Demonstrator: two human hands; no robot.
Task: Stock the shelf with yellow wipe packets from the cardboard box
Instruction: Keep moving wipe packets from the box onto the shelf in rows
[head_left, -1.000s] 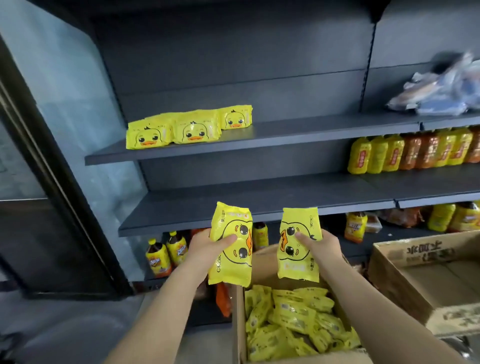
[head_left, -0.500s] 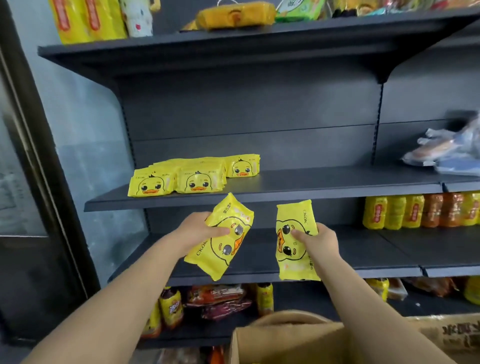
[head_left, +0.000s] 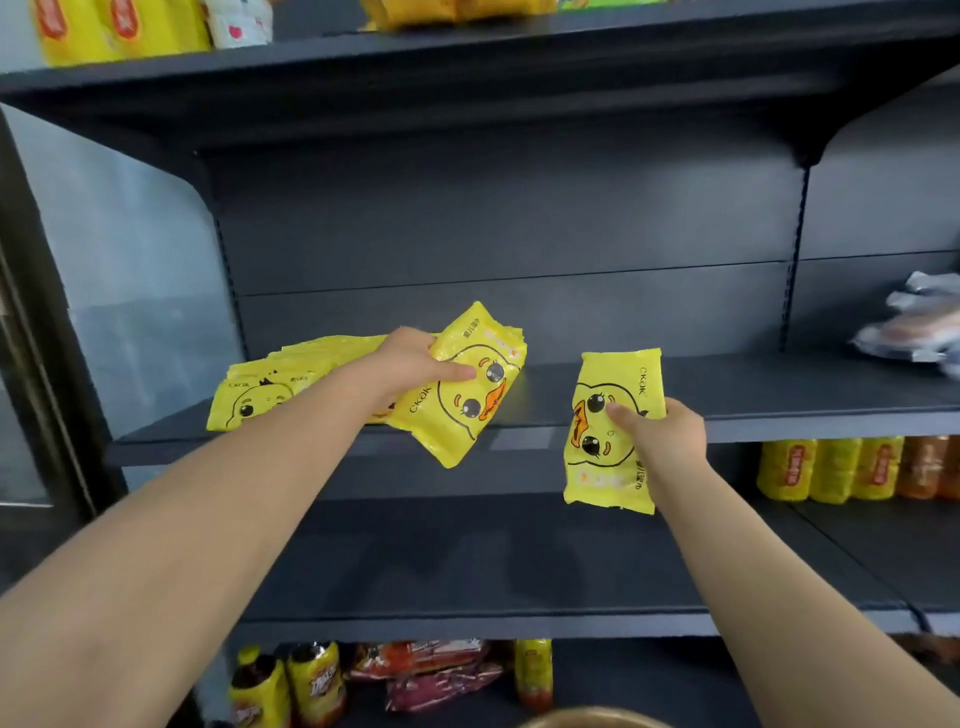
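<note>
My left hand (head_left: 415, 361) grips a yellow duck-print wipe packet (head_left: 467, 395), tilted, at the front edge of the dark middle shelf (head_left: 727, 395), right beside the row of stocked yellow packets (head_left: 260, 395) lying there. My right hand (head_left: 660, 436) holds a second yellow wipe packet (head_left: 608, 431) upright in front of the shelf edge, a little right of centre. Only a curved sliver of the cardboard box (head_left: 587, 719) shows at the bottom edge.
The middle shelf is bare from its centre to some silvery bags (head_left: 914, 327) at far right. The top shelf (head_left: 467, 57) carries yellow goods. Yellow and orange bottles (head_left: 852, 467) stand behind the lower shelf (head_left: 519, 571) at right. Bottles and snack bags (head_left: 431, 670) fill the bottom level.
Both hands rose and reached forward with their packets. The left packet now reaches the middle shelf beside the stocked row. The view tilted up, so the box dropped almost out of sight.
</note>
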